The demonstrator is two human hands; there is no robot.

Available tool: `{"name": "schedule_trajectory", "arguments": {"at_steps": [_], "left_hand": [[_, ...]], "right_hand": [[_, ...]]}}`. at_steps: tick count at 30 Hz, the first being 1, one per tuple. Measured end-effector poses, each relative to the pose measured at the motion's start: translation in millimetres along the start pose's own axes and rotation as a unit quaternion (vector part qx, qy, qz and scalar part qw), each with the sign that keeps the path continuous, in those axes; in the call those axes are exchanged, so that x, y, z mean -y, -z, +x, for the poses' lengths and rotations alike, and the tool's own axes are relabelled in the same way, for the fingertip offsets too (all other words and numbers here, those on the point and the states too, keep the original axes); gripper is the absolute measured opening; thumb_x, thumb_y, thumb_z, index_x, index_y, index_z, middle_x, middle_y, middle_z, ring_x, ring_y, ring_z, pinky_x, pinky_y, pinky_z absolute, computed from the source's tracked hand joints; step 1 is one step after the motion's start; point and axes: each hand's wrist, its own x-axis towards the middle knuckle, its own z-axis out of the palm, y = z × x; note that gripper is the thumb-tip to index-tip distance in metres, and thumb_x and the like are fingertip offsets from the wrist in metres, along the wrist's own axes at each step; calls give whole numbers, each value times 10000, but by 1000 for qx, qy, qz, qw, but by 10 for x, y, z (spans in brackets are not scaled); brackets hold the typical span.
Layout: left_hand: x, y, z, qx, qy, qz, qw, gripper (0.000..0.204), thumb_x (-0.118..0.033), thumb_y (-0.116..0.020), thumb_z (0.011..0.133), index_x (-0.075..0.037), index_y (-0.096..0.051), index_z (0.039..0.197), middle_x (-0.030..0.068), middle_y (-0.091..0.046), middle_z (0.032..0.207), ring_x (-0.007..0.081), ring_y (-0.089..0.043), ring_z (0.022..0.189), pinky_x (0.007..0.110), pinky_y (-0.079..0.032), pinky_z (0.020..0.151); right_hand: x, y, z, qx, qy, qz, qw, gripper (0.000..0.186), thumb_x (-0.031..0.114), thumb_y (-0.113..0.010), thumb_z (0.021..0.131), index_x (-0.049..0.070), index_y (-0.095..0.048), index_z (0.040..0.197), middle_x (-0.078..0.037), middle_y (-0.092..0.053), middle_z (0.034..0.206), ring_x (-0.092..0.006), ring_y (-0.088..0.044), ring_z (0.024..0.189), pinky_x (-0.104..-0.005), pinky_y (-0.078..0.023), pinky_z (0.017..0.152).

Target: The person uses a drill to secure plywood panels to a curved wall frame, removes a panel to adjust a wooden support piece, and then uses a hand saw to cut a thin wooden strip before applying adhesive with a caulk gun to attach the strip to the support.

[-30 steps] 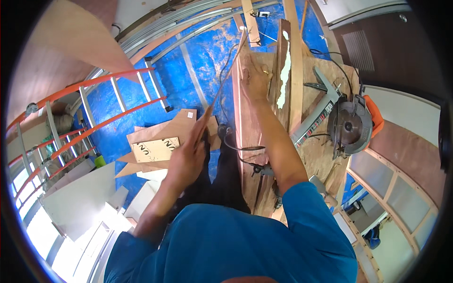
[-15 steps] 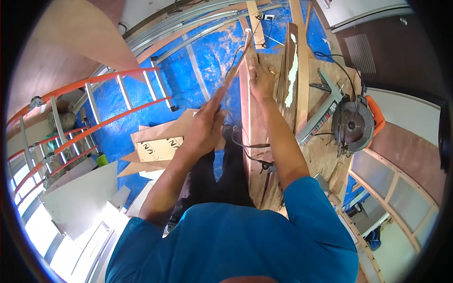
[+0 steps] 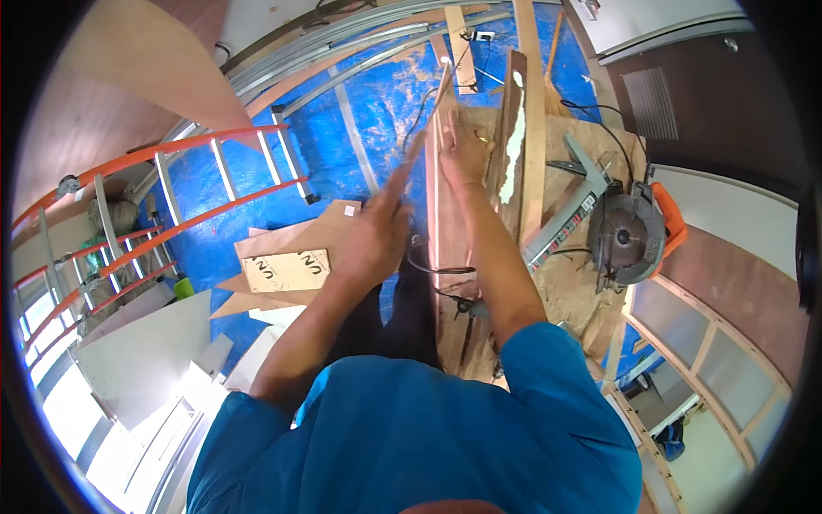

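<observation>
My left hand [image 3: 384,236] is closed around the lower end of a thin wooden strip [image 3: 435,94], which slants up and away to the right. Motion smears its fingers. To the right, my right hand [image 3: 465,156] grips a long reddish wooden board [image 3: 435,214] near its far part, fingers curled over it. Something small and yellow shows by those fingers, too small to name. Just right of that hand lies a dark plank [image 3: 507,137] with a torn whitish patch, and beside it a pale plank [image 3: 534,128].
A circular saw [image 3: 629,236] with an orange handle rests on the plywood worktop [image 3: 569,287], next to a grey metal guide [image 3: 565,227]. Black cable [image 3: 445,271] loops near my right forearm. An orange ladder [image 3: 201,223] and cut sheet pieces [image 3: 287,272] lie left on blue floor covering [image 3: 330,171].
The boards, saw and worktop sit slightly farther left in view. My left hand has shifted slightly, its fingers more blurred. My right hand stays on the board.
</observation>
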Motion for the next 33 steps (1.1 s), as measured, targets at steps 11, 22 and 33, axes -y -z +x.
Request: {"name": "schedule_trajectory", "arguments": {"at_steps": [11, 22, 33], "left_hand": [[195, -178, 813, 27, 101, 85, 991, 590, -82, -596, 974, -109, -430, 1539, 310, -650, 1254, 448, -692, 1058, 473, -565, 848], [903, -811, 714, -45, -105, -21, 993, 557, -81, -567, 990, -128, -431, 1529, 339, -634, 1252, 514, -619, 1145, 508, -539, 940], [291, 284, -621, 27, 17, 3, 999, 560, 58, -539, 974, 3, -429, 1521, 276, -603, 1408, 341, -588, 1351, 394, -471, 1075]], "right_hand": [[15, 140, 53, 154, -17, -11, 988, 501, 169, -650, 899, 117, -641, 1397, -81, -668, 1340, -322, -582, 1146, -503, -364, 1015], [-36, 60, -165, -25, 28, 7, 999, 467, 215, -586, 975, 58, -626, 1414, -192, -600, 1449, -411, -602, 1091, -508, -427, 1012], [-44, -22, -258, 20, -29, -4, 999, 503, 226, -578, 975, 114, -580, 1465, -124, -646, 1378, -370, -542, 1123, -520, -334, 1048]]}}
